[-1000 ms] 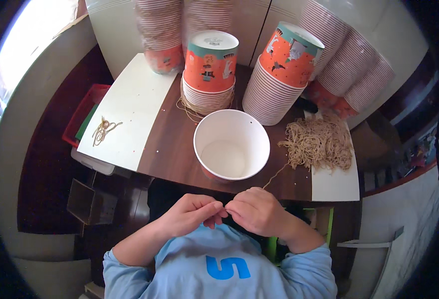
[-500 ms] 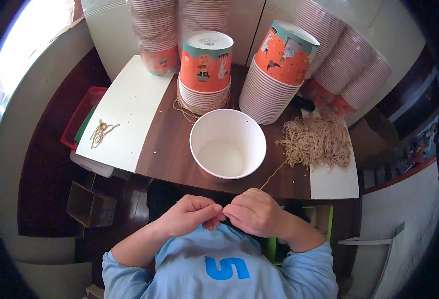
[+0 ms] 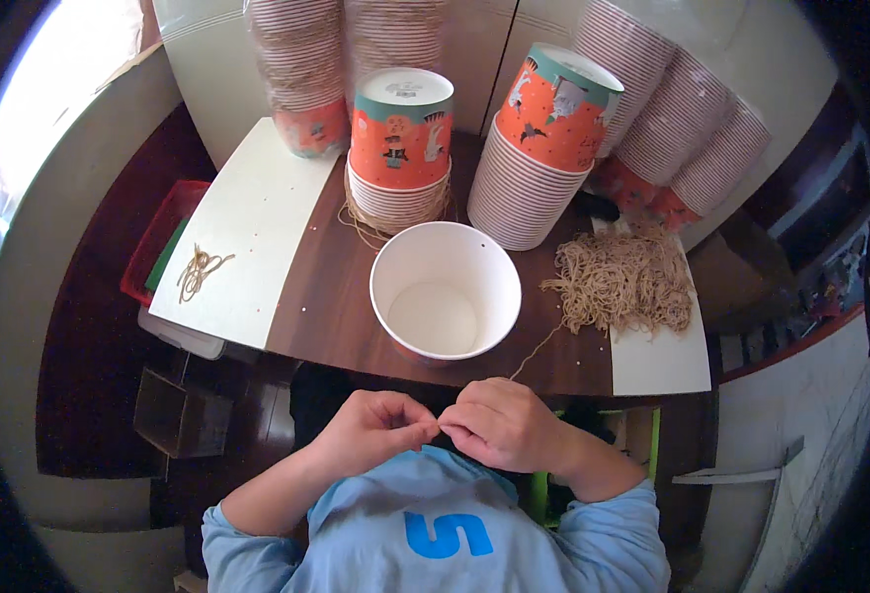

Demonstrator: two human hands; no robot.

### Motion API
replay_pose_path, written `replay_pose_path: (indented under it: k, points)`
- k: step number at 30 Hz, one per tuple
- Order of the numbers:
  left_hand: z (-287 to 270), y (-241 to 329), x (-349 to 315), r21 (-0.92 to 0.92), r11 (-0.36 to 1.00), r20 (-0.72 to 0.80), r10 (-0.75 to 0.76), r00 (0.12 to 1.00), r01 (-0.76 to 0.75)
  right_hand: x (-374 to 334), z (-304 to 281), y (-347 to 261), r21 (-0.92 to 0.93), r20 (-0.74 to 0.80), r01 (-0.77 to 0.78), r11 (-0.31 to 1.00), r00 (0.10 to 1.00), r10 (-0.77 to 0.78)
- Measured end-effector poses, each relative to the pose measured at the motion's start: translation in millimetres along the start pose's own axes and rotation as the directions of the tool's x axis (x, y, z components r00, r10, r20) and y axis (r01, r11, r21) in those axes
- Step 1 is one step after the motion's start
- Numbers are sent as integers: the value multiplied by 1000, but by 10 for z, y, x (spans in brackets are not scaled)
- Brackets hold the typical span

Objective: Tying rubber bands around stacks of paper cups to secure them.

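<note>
Just in front of my shirt, my two hands meet at the fingertips. My right hand is closed around a thin tan twine, which runs from it up to a tangled heap of twine on the table's right. My left hand pinches thumb against forefinger at the right fingertips; what lies in that pinch is too small to make out. Beyond the hands stands a white-lined paper bucket, mouth up, with a small dark hole near its far rim.
Upside-down stacks of orange and green paper buckets stand behind the upright one, the left stack ringed with twine. Wrapped bucket stacks line the back. A small twine bundle lies on the white left part of the table.
My left fingers have drawn into a tighter pinch, with the lower fingers tucked in. The right hand keeps its grip on the twine. The whole view has shifted slightly.
</note>
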State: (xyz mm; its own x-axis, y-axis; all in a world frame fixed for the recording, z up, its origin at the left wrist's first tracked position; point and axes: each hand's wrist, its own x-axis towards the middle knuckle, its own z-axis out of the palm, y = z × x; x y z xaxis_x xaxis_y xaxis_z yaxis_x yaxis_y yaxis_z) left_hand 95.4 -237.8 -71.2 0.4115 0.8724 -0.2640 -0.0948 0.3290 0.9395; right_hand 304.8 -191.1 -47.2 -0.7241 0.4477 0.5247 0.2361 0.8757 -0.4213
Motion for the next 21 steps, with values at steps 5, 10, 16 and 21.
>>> replay_pose_path:
  k: [5, 10, 16, 21]
  points:
    - [80, 85, -71, 437, 880, -82, 243, 967, -184, 19, -3, -35, 35, -12, -20, 999, 1000, 21]
    - [102, 227, -12, 849, 49, 321, 744, 586, -526, 21, -24, -96, 117, -30, -184, 976, 982, 189]
    - [7, 794, 425, 831, -21, 472, 554, 686, -555, 66, -182, 3, 205, -163, -321, 925, 921, 355]
    - [-371, 1007, 1615, 894, -121, 383, 705, 598, -430, 95, -302, 69, 345, -264, -383, 857, 837, 480]
